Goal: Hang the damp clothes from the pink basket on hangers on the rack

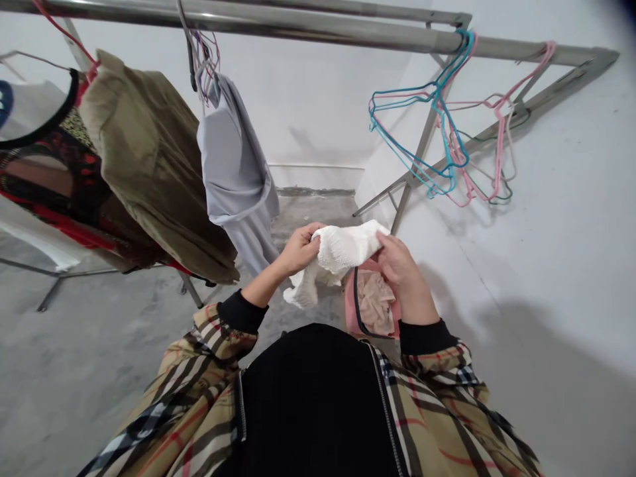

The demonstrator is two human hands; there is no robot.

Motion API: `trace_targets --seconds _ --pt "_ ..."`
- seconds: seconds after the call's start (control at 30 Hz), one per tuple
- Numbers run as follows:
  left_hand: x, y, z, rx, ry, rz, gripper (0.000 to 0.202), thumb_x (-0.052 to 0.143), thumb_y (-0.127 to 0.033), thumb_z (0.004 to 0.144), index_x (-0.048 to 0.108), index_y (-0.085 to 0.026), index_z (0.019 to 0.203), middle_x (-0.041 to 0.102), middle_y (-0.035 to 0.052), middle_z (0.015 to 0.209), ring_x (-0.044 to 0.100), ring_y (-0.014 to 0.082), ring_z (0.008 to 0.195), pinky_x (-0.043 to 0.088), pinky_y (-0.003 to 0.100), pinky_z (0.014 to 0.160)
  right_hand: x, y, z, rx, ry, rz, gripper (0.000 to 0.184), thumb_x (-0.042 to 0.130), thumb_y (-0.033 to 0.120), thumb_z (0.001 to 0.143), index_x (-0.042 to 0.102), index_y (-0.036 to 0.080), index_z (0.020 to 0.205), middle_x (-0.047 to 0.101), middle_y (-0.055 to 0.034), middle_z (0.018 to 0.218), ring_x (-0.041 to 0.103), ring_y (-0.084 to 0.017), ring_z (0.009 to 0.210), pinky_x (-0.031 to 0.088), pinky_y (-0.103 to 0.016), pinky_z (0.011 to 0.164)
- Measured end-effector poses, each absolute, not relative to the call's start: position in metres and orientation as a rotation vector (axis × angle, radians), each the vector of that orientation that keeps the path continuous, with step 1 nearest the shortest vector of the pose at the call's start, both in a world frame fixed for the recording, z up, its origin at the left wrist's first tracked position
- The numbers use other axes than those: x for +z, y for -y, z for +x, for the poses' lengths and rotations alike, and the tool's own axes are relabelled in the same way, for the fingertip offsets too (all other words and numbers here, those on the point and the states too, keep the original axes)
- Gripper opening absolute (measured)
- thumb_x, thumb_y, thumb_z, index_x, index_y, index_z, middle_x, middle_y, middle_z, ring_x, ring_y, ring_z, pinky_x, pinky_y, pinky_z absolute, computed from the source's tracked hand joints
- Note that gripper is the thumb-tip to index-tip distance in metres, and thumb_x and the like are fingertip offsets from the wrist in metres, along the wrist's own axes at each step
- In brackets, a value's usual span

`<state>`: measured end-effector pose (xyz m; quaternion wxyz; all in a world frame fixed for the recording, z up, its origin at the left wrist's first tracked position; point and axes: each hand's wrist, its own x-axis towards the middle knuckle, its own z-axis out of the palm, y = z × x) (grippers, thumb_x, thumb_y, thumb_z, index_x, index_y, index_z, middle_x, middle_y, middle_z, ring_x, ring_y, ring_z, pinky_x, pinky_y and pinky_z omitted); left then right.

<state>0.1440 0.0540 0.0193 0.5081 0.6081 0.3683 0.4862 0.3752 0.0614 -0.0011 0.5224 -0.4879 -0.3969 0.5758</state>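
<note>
Pinching a white knit garment (348, 248) at opposite sides, the left hand (301, 250) and right hand (397, 265) each close their grip on fabric, apparently keeping it spread, above a pink basket (351, 308). Beyond, blue hangers (439, 91) hook over a metal rail (318, 28), presumably within reach. No writing is legible.

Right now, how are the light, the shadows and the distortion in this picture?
In the head view, soft shadows darken the wall at right, glare streaks the metal rail, the upper-right corner is dark, texture shows on the white cloth, and the sleeves look stretched.
</note>
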Motion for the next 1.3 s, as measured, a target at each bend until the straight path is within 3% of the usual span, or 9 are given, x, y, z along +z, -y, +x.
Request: trace_targets --seconds 0.13,0.27,0.37,0.5,0.67,0.77,0.93,1.1,1.3 --pt "0.034 -0.055 0.152 1.074 -0.978 1.585 0.023 0.057 -0.035 0.076 0.066 -0.014 0.082 0.061 -0.001 0.071 0.053 0.0112 0.065 0.041 0.022 0.061 -0.009 -0.043 0.36 1.012 1.305 -1.298 0.061 0.067 0.052 0.078 0.055 0.021 0.129 0.06 -0.0116 0.132 0.052 -0.027 0.127 0.038 -0.049 0.109" --pt "0.035 -0.056 0.157 0.935 -0.996 1.641 0.017 0.057 -0.028 0.073 0.065 -0.014 0.074 0.058 -0.0026 0.065 0.05 0.0103 0.062 0.038 0.021 0.059 0.008 -0.028 0.336 1.04 1.623 -1.057 0.075 0.07 0.046 0.078 0.041 0.027 0.144 0.054 -0.0081 0.139 0.052 -0.024 0.126 0.039 -0.043 0.109" --pt "0.033 -0.059 0.157 0.908 -0.99 1.642 0.016 0.06 -0.029 0.073 0.065 -0.014 0.07 0.058 -0.0027 0.062 0.05 0.0102 0.061 0.038 0.022 0.06 0.017 -0.03 0.328 1.027 1.675 -1.063 0.059 0.069 0.037 0.079 0.053 0.025 0.134 0.059 -0.0074 0.133 0.058 -0.023 0.118 0.043 -0.041 0.104" --pt "0.03 -0.064 0.151 0.926 -0.944 1.637 0.026 0.065 -0.04 0.076 0.07 -0.015 0.08 0.066 0.0007 0.074 0.057 0.0125 0.069 0.043 0.023 0.066 0.021 -0.036 0.33 1.072 1.614 -1.059 0.03 0.058 0.032 0.085 0.069 0.024 0.112 0.07 -0.004 0.114 0.062 -0.021 0.108 0.045 -0.038 0.098" --pt "0.021 -0.067 0.138 0.779 -0.823 1.581 0.034 0.067 -0.048 0.079 0.07 -0.015 0.084 0.062 0.0001 0.069 0.052 0.0099 0.06 0.039 0.021 0.056 0.031 -0.041 0.335 1.257 1.331 -1.077 0.023 0.061 0.034 0.081 0.073 0.024 0.098 0.071 0.0011 0.09 0.062 -0.015 0.081 0.048 -0.028 0.076" --pt "0.017 -0.069 0.132 0.761 -0.814 1.536 0.035 0.066 -0.049 0.08 0.07 -0.015 0.086 0.062 -0.0002 0.07 0.052 0.0093 0.061 0.04 0.021 0.058 0.04 -0.047 0.337 1.431 1.061 -1.053 0.02 0.064 0.03 0.073 0.073 0.022 0.089 0.068 0.0026 0.075 0.059 -0.012 0.067 0.047 -0.024 0.065" --pt "0.018 -0.074 0.133 0.947 -0.909 1.494 0.036 0.062 -0.051 0.082 0.068 -0.016 0.087 0.062 0.0011 0.073 0.053 0.0112 0.065 0.043 0.023 0.062 0.041 -0.057 0.342 1.58 0.789 -1.003 0.015 0.07 0.022 0.066 0.069 0.019 0.08 0.07 0.0015 0.075 0.063 -0.014 0.073 0.051 -0.024 0.07" --pt "0.024 -0.066 0.146 1.293 -1.154 1.703 0.028 0.064 -0.042 0.083 0.067 -0.017 0.096 0.06 0.0012 0.077 0.047 0.0098 0.064 0.041 0.023 0.061 0.031 -0.064 0.343 1.675 0.564 -0.976 0.014 0.073 0.024 0.069 0.064 0.02 0.08 0.069 0.0042 0.072 0.063 -0.012 0.07 0.052 -0.023 0.069" --pt "0.02 -0.041 0.165 0.907 -1.124 1.866 0.041 0.072 -0.053 0.074 0.062 -0.017 0.091 0.063 0.0006 0.076 0.054 0.0122 0.065 0.042 0.023 0.059 0.03 -0.06 0.332 1.597 0.65 -0.883 0.026 0.075 0.034 0.07 0.064 0.021 0.089 0.071 0.0024 0.086 0.066 -0.016 0.085 0.054 -0.028 0.078"
